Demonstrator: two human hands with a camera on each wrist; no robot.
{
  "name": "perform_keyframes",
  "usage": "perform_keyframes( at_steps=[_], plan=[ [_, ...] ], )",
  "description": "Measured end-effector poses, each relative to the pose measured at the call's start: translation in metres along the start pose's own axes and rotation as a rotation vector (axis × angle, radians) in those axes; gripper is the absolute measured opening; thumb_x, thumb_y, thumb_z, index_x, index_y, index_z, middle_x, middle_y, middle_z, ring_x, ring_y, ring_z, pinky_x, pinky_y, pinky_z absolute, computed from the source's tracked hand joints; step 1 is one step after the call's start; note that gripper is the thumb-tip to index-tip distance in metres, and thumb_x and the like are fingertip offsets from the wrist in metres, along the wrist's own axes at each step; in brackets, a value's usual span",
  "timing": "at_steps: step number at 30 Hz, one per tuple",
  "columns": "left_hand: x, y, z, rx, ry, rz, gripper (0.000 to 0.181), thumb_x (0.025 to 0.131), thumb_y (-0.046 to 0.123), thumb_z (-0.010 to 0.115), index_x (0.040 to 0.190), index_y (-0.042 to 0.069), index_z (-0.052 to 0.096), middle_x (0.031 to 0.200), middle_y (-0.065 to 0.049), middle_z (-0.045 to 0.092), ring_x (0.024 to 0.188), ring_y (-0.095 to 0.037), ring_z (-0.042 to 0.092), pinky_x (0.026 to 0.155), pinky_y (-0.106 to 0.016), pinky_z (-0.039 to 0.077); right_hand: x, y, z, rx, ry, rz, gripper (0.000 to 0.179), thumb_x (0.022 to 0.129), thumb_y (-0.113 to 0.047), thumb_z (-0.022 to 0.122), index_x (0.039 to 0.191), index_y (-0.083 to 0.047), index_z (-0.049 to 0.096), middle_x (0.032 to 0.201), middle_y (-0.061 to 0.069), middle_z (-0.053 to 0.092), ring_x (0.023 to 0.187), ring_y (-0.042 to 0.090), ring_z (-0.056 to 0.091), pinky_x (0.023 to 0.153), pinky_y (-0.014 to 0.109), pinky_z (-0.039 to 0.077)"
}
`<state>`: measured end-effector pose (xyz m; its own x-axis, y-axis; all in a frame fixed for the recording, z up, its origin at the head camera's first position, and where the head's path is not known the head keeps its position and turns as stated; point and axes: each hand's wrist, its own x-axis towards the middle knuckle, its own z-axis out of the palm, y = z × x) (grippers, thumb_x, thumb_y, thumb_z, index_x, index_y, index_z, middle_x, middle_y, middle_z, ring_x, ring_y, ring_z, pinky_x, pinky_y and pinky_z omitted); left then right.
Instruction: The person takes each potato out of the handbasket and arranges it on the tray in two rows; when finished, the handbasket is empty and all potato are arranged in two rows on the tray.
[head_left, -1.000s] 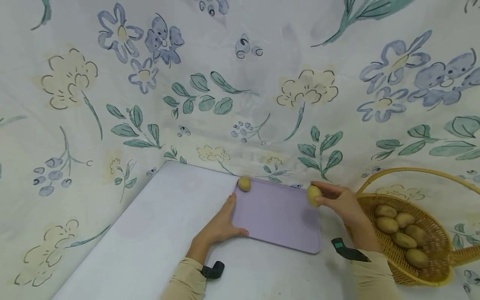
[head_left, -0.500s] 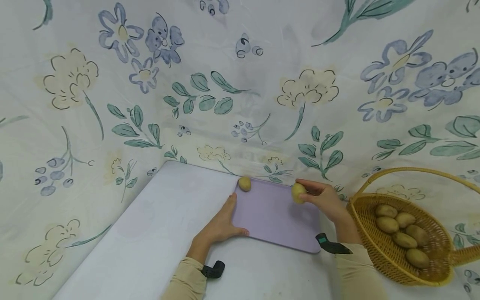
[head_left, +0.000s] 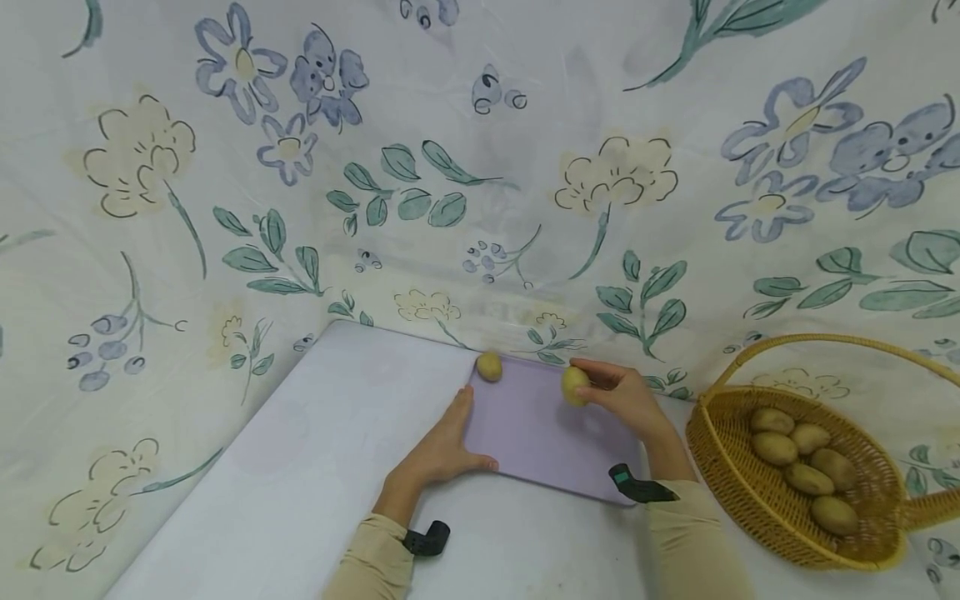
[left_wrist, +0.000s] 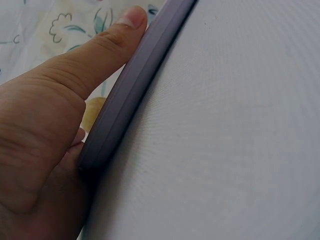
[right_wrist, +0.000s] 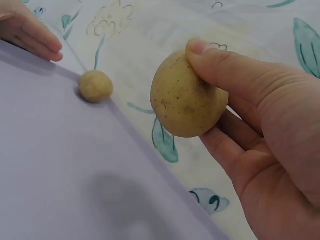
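Observation:
A potato [head_left: 575, 386] is pinched between the thumb and fingers of my right hand [head_left: 626, 400], held above the back part of a lilac tray [head_left: 525, 433]. The right wrist view shows this potato [right_wrist: 185, 97] raised off the tray, its shadow falling on the surface. Another potato [head_left: 490, 367] lies in the tray's far left corner. My left hand [head_left: 442, 446] rests against the tray's near left corner, fingers extended along the left side and thumb on the front rim. Up close in the left wrist view, the straight thumb [left_wrist: 107, 47] touches the tray's edge [left_wrist: 135, 80].
A wicker basket [head_left: 738, 492] with a tall handle stands to the right, with several potatoes [head_left: 810, 479] inside. The white table [head_left: 315, 467] extends left and in front of the tray. Flower-printed cloth [head_left: 450, 242] hangs close behind the tray.
My right hand has carried its potato leftward, from the tray's right edge to over its back middle. The left hand, tray and corner potato have stayed put.

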<state>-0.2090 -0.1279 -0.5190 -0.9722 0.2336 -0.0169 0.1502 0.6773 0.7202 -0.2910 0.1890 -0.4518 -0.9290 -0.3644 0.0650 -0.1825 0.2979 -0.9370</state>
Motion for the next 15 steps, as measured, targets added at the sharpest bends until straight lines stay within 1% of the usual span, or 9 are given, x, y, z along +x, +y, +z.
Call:
perform_keyframes(
  at_steps=[4,9,12,15],
  plan=[
    [0.000,0.001,-0.001,-0.004,-0.011,-0.011,0.136,0.071,0.050,0.089,0.164,0.005,0.001,0.172,-0.015,0.000,0.161,-0.031,0.004,0.131,-0.047,0.011,0.005,0.000,0.006,0.025,-0.004,0.006,0.058,0.088,-0.018,0.081,0.141,-0.006,0.061,0.145,0.016,0.061,0.116,0.001,0.062,0.094,0.012,0.053],
    [0.001,0.002,-0.002,-0.011,-0.020,-0.009,0.136,0.072,0.050,0.089,0.164,0.005,0.000,0.172,-0.015,0.000,0.161,-0.030,0.003,0.132,-0.047,0.011,0.011,0.003,0.013,0.052,-0.010,0.001,0.059,0.088,-0.015,0.080,0.142,-0.002,0.060,0.143,0.017,0.062,0.114,0.000,0.063,0.092,0.013,0.054],
    [0.001,0.002,-0.002,-0.001,-0.021,-0.007,0.135,0.072,0.050,0.089,0.164,0.005,0.000,0.172,-0.015,0.000,0.161,-0.030,0.003,0.132,-0.047,0.011,0.015,0.006,0.018,0.050,-0.017,-0.009,0.058,0.088,-0.014,0.080,0.141,-0.002,0.060,0.143,0.018,0.062,0.114,0.002,0.063,0.093,0.013,0.054],
    [0.000,0.002,-0.003,-0.002,-0.018,-0.007,0.135,0.072,0.049,0.089,0.164,0.005,0.001,0.172,-0.016,0.001,0.161,-0.031,0.003,0.132,-0.047,0.011,0.020,0.007,0.024,0.049,-0.012,0.001,0.057,0.087,-0.013,0.081,0.140,-0.003,0.062,0.142,0.018,0.062,0.116,0.005,0.063,0.093,0.012,0.053]
  ],
)
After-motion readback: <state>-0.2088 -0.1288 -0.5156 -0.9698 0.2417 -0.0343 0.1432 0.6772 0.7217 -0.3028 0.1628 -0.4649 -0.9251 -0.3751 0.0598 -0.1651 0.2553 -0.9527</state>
